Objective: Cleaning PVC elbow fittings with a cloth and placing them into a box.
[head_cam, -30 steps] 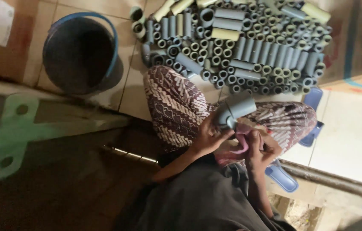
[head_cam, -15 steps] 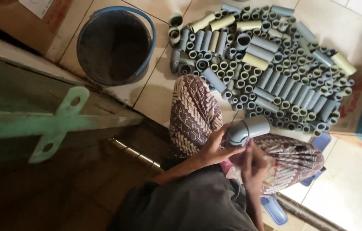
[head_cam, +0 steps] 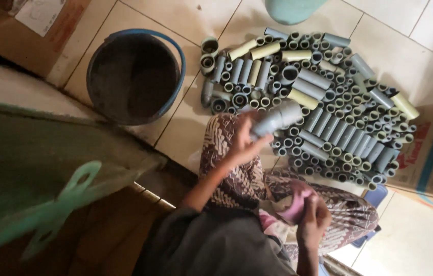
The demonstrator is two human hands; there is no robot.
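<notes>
And the left hand (head_cam: 242,140) has swung away from the lap, fingers wrapped round the grey elbow pipe (head_cam: 276,119), now out over the pile (head_cam: 329,102) on the floor. Right hand (head_cam: 312,219) stays back, fingers clutching the pink cloth (head_cam: 290,204). Wiping looks finished.

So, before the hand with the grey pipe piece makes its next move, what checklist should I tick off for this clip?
1. Left hand has a grip on the grey plastic pipe elbow: ok.
2. Right hand holds the pink cloth in the lap: ok.
3. Elbow is held apart from the heap of grey and cream pipe pieces on the floor: cannot tell; it overlaps the heap's near edge.
4. Dark round bucket with blue rim stands upright, mouth open: ok.
5. Bucket contents visible: cannot tell, too dark.
</notes>
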